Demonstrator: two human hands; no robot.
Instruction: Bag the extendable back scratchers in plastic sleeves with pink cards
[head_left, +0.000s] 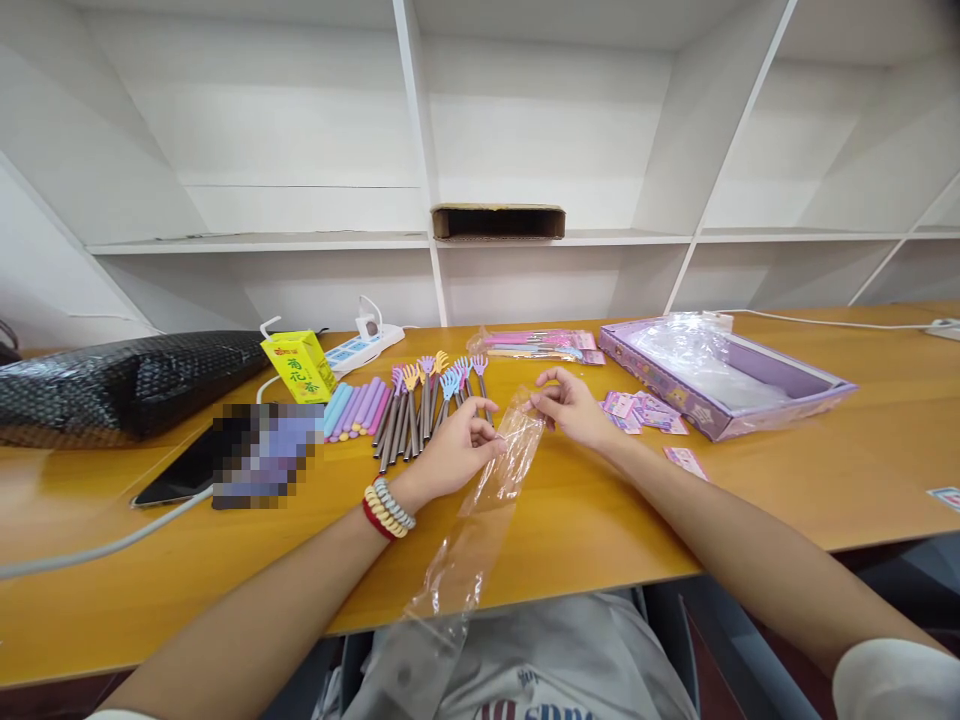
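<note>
A long clear plastic bag [480, 525] runs from between my hands down over the table's front edge toward my lap. My left hand [454, 450], with coil bands at the wrist, pinches the bag's left edge near its upper end. On the other side, my right hand [574, 412] has thumb and fingers closed on the top right corner. Just beyond my left hand lie several metal-rod back scratchers [411, 415] with small hand-shaped heads in purple, blue and orange. Left of them is a row of purple and blue tubes [360, 408]. Small printed cards [645, 410] lie right of my right hand.
A purple display box [720, 420] with clear plastic inside stands at right. Packed bags [536, 342] lie at the back. On the left are a yellow drink carton [300, 367], a power strip [365, 347], a phone [184, 465] and a black wrapped parcel [135, 385]. White shelves rise behind.
</note>
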